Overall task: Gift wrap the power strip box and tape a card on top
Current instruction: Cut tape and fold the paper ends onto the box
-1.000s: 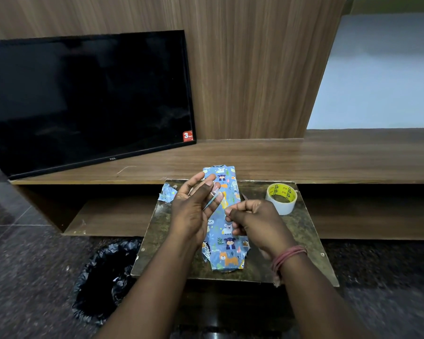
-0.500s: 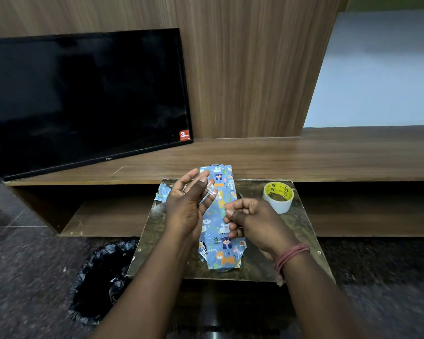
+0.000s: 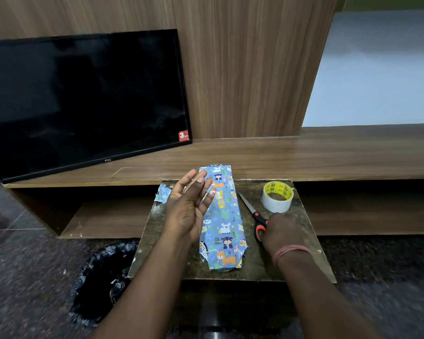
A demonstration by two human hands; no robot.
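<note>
The box (image 3: 222, 216), wrapped in blue animal-print paper, lies lengthwise on a small dark table (image 3: 171, 263). Its near end flaps are loosely folded. My left hand (image 3: 187, 211) hovers over the box's left side, palm turned right and fingers spread, with a short strip of clear tape (image 3: 211, 190) stuck to its fingertips. My right hand (image 3: 279, 234) rests on the table to the right of the box, fingers on the red-and-black handles of the scissors (image 3: 252, 211), whose blades lie flat pointing away. No card is in view.
A roll of clear tape (image 3: 277, 198) with a yellow core stands at the table's far right corner. A scrap of wrapping paper (image 3: 161, 194) lies at the far left corner. A black bin bag (image 3: 101, 282) sits on the floor at left. Behind are a wooden shelf (image 3: 316, 155) and a leaning TV (image 3: 83, 99).
My hands have come apart. The right hand moved right and down to the table with the scissors. The left hand opened out, keeping the tape strip on its fingertips.
</note>
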